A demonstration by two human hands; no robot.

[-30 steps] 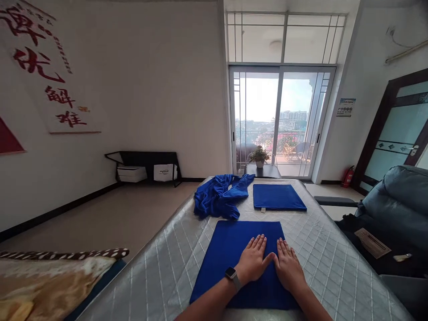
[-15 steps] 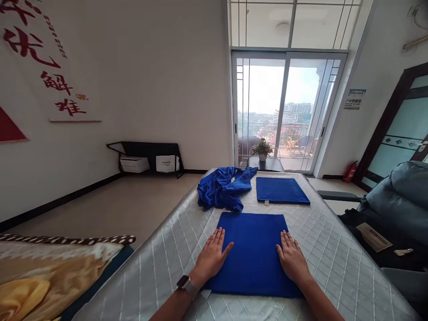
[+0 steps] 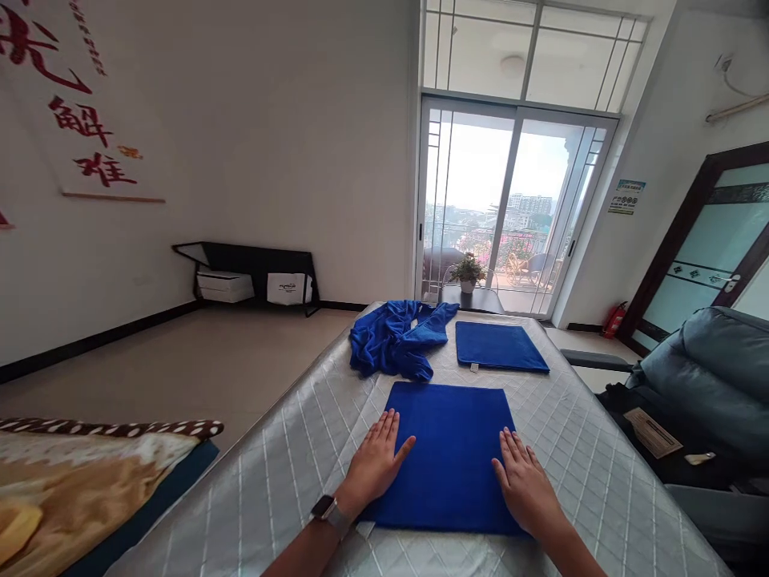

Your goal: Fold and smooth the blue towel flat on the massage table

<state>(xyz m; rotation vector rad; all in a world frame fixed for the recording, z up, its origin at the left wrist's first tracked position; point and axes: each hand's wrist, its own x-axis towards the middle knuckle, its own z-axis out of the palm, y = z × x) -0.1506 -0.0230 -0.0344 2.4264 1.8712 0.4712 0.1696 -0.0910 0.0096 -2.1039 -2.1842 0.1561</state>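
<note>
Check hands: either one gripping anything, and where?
Nothing gripped. Left hand and right hand lie flat and open on the left and right edges of the folded blue towel.

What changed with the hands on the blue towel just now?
Both hands slid apart from the middle of the near folded towel: the left hand to its left edge, the right hand to its right, flat, gripping nothing. The crumpled blue cloth and the far folded towel stayed put.

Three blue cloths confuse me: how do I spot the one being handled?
Find the silver quilted mattress. Of the blue cloths on it, take the nearest folded square, with the left hand and right hand flat on its sides; the other folded cloth and the crumpled heap lie beyond, untouched.
</note>
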